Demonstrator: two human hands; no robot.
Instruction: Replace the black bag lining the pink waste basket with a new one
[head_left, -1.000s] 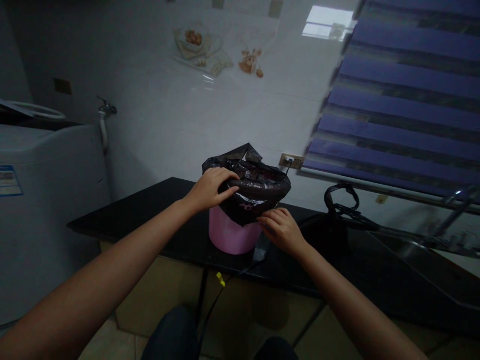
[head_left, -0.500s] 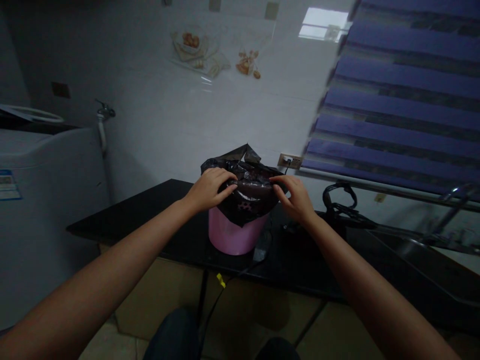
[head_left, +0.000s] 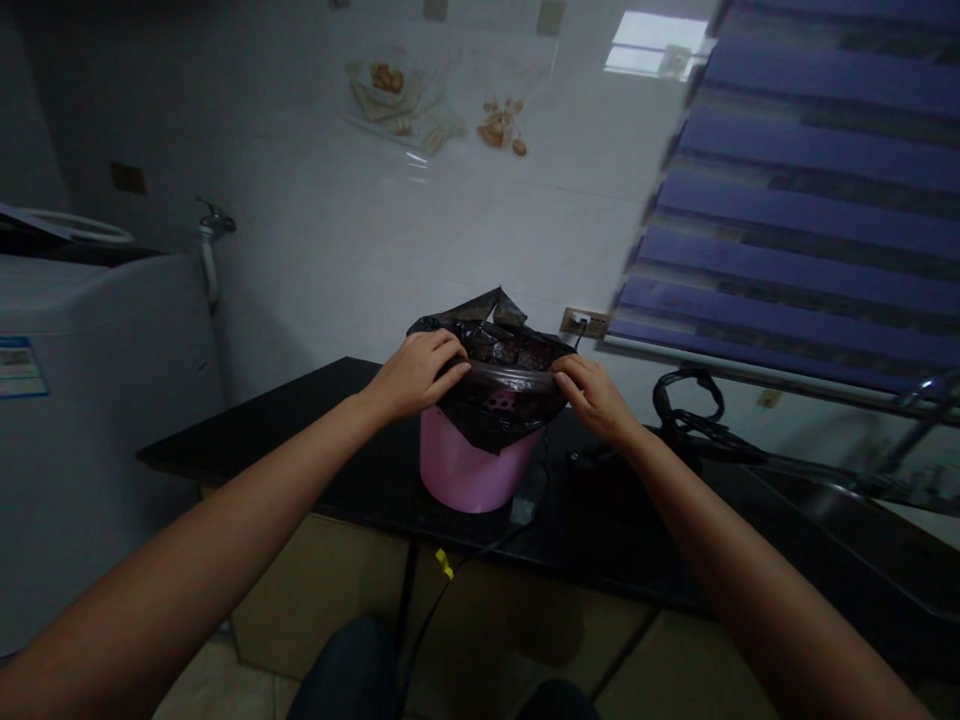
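Observation:
A pink bucket-shaped bin (head_left: 474,470) stands upright on the black counter. Over its mouth lies a thin black plastic bag (head_left: 491,425), folded down outside the front rim, with a loose peak of plastic sticking up at the back. My left hand (head_left: 421,372) pinches the bag against the left side of the rim, thumb in front. On the right side, my right hand (head_left: 594,395) grips the bag at the rim in the same way. The bin's inside is mostly hidden by dark plastic.
Right of the bin, a bundle of black plastic bags (head_left: 686,410) lies on the counter (head_left: 300,430) near a sink (head_left: 832,500) with a tap. A cable with a yellow tag (head_left: 444,564) hangs over the front edge. A wall socket (head_left: 585,322) holds a plug. A washing machine (head_left: 112,400) stands left.
Both hands have moved slightly apart along the rim, the right one further right. The bag's front edge now lies tighter over the rim, whose curved outline shows more clearly.

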